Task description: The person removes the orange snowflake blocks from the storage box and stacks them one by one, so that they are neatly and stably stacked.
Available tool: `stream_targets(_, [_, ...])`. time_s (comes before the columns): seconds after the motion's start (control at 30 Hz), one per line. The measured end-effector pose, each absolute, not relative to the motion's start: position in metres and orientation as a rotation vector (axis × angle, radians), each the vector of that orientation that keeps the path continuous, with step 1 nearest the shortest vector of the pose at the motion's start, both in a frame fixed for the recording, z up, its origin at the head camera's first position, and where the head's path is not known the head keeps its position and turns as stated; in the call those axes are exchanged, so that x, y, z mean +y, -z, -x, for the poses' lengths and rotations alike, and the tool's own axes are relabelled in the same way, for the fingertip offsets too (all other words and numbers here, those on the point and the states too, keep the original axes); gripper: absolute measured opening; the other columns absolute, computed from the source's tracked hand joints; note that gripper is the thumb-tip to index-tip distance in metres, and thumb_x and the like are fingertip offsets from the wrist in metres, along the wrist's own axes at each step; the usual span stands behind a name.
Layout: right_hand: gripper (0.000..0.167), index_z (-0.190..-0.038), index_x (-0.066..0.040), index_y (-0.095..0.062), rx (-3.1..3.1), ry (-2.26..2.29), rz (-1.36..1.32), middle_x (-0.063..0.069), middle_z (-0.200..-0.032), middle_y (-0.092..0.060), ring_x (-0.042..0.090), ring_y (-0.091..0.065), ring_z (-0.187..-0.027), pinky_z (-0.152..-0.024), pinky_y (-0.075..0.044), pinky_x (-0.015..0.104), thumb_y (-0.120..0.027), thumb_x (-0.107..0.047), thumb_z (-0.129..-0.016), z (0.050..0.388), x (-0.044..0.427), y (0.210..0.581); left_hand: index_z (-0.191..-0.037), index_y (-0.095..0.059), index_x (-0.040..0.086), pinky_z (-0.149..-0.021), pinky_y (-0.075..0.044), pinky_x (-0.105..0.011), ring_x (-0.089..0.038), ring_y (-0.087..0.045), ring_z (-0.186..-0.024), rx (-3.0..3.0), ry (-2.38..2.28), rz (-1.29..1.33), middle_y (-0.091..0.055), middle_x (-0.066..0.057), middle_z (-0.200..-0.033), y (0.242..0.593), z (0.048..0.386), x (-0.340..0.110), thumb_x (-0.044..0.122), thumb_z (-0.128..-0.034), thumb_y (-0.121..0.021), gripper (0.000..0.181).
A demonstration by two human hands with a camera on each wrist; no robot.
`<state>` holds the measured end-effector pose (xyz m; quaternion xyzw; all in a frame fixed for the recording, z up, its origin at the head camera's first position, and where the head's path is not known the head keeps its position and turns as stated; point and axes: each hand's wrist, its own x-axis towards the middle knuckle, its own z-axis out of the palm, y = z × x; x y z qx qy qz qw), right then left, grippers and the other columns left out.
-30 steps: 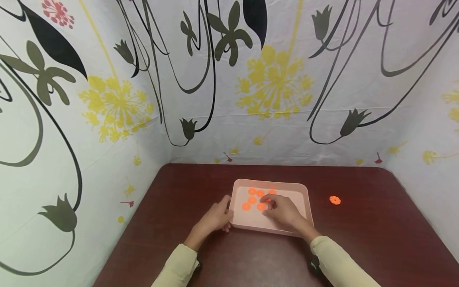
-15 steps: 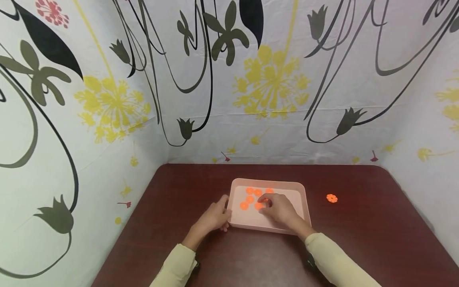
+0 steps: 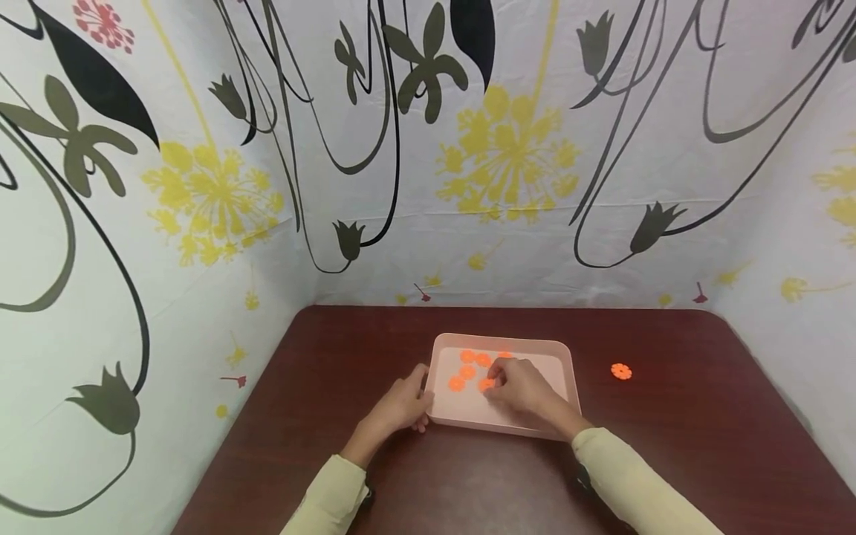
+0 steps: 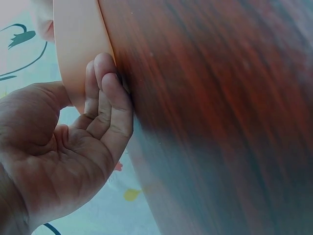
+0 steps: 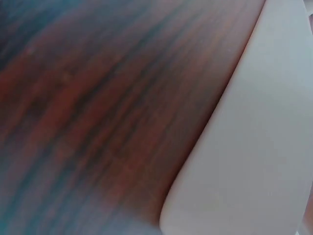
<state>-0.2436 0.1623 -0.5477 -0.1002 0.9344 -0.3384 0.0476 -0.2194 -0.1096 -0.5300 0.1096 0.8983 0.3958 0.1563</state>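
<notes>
A shallow pale pink tray (image 3: 461, 414) lies on the table, with several flat orange notched discs (image 3: 467, 372) inside it. My left hand (image 3: 401, 401) grips the tray's left side. In the left wrist view, the thumb of my left hand (image 4: 58, 147) is over the rim and its bent fingers press the outer wall. My right hand (image 3: 524, 388) reaches over the tray's near right corner. Its thumb and index finger pinch at an orange disc (image 3: 486, 384), partly covered by the fingertips. The right wrist view shows only the tray's outer wall (image 5: 244, 127) and table.
One more orange notched disc (image 3: 621, 371) lies on the dark red-brown table (image 3: 669, 431), right of the tray. A white cloth (image 3: 401, 186) with flower prints stands behind the table and at both sides.
The index finger of my right hand has drawn closer to the thumb over the disc. My left hand keeps its grip on the tray, and the view has shifted slightly.
</notes>
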Motion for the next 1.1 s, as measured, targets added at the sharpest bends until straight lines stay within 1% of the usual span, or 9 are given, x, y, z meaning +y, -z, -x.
stream_targets(0.17, [0.027, -0.093, -0.01, -0.073, 2.81, 1.141, 0.264, -0.003, -0.078, -0.068, 0.01, -0.055, -0.068, -0.059, -0.043, 0.023, -0.09, -0.027, -0.08, 0.245, 0.169, 0.545, -0.144, -0.047, 0.009, -0.05, -0.058, -0.036, -0.019, -0.068, -0.051, 2.577, -1.14, -0.313, -0.069, -0.005, -0.066, 0.53, 0.22, -0.109, 0.015, -0.1071, -0.055, 0.039])
stream_targets(0.37, [0.028, -0.097, -0.006, -0.072, 2.808, 1.255, 0.302, -0.002, -0.078, -0.068, 0.009, -0.058, -0.071, -0.061, -0.045, 0.02, -0.089, -0.021, -0.08, 0.242, 0.177, 0.544, -0.144, -0.047, 0.008, -0.048, -0.058, -0.035, -0.019, -0.068, -0.05, 2.583, -1.141, -0.317, -0.069, -0.005, -0.065, 0.532, 0.221, -0.109, 0.014, -0.1065, -0.055, 0.039])
stream_targets(0.53, [0.032, -0.101, 0.0, -0.071, 2.871, 1.371, 0.339, 0.002, -0.083, -0.07, 0.008, -0.06, -0.074, -0.063, -0.049, 0.02, -0.088, -0.015, -0.079, 0.24, 0.194, 0.539, -0.143, -0.047, 0.009, -0.05, -0.058, -0.037, -0.02, -0.068, -0.051, 2.569, -1.151, -0.326, -0.069, -0.005, -0.066, 0.533, 0.222, -0.106, 0.015, -0.1071, -0.055, 0.037])
stream_targets(0.63, [0.031, -0.101, 0.002, -0.072, 2.974, 1.365, 0.387, 0.004, -0.082, -0.071, 0.008, -0.061, -0.073, -0.063, -0.051, 0.02, -0.087, -0.011, -0.077, 0.241, 0.206, 0.533, -0.144, -0.046, 0.01, -0.052, -0.059, -0.037, -0.02, -0.068, -0.051, 2.565, -1.151, -0.322, -0.068, -0.005, -0.067, 0.533, 0.221, -0.104, 0.016, -0.1074, -0.055, 0.038])
stream_targets(0.73, [0.032, -0.105, 0.001, -0.073, 3.032, 1.324, 0.365, 0.004, -0.082, -0.071, 0.01, -0.062, -0.072, -0.062, -0.052, 0.021, -0.086, -0.013, -0.079, 0.24, 0.216, 0.527, -0.146, -0.046, 0.009, -0.051, -0.058, -0.036, -0.02, -0.068, -0.051, 2.572, -1.146, -0.301, -0.068, -0.005, -0.067, 0.533, 0.221, -0.106, 0.015, -0.1071, -0.055, 0.04])
stream_targets(0.83, [0.034, -0.111, -0.003, -0.071, 3.052, 1.282, 0.287, 0.003, -0.085, -0.069, 0.011, -0.06, -0.073, -0.061, -0.05, 0.023, -0.084, -0.018, -0.083, 0.237, 0.23, 0.521, -0.145, -0.046, 0.009, -0.05, -0.057, -0.035, -0.02, -0.067, -0.051, 2.578, -1.143, -0.292, -0.068, -0.005, -0.067, 0.532, 0.221, -0.108, 0.015, -0.1069, -0.055, 0.04])
stream_targets(0.9, [0.034, -0.113, -0.006, -0.071, 3.069, 1.271, 0.245, 0.002, -0.087, -0.069, 0.011, -0.06, -0.074, -0.061, -0.049, 0.024, -0.083, -0.02, -0.085, 0.234, 0.243, 0.519, -0.144, -0.047, 0.009, -0.05, -0.057, -0.035, -0.021, -0.068, -0.051, 2.579, -1.141, -0.295, -0.068, -0.005, -0.067, 0.531, 0.22, -0.109, 0.015, -0.1068, -0.056, 0.039])
stream_targets(1.0, [0.03, -0.11, -0.009, -0.07, 3.139, 1.251, 0.188, 0.002, -0.086, -0.069, 0.008, -0.06, -0.072, -0.06, -0.049, 0.023, -0.083, -0.021, -0.085, 0.231, 0.264, 0.519, -0.143, -0.047, 0.009, -0.051, -0.057, -0.034, -0.02, -0.068, -0.052, 2.577, -1.133, -0.292, -0.069, -0.005, -0.067, 0.531, 0.219, -0.109, 0.015, -0.1068, -0.057, 0.038])
stream_targets(1.1, [0.03, -0.105, -0.009, -0.07, 3.205, 1.222, 0.103, 0.002, -0.085, -0.069, 0.004, -0.058, -0.069, -0.058, -0.047, 0.022, -0.085, -0.021, -0.083, 0.227, 0.287, 0.52, -0.145, -0.046, 0.009, -0.051, -0.057, -0.035, -0.021, -0.068, -0.052, 2.574, -1.13, -0.283, -0.068, -0.006, -0.067, 0.531, 0.218, -0.108, 0.015, -0.1066, -0.057, 0.04])
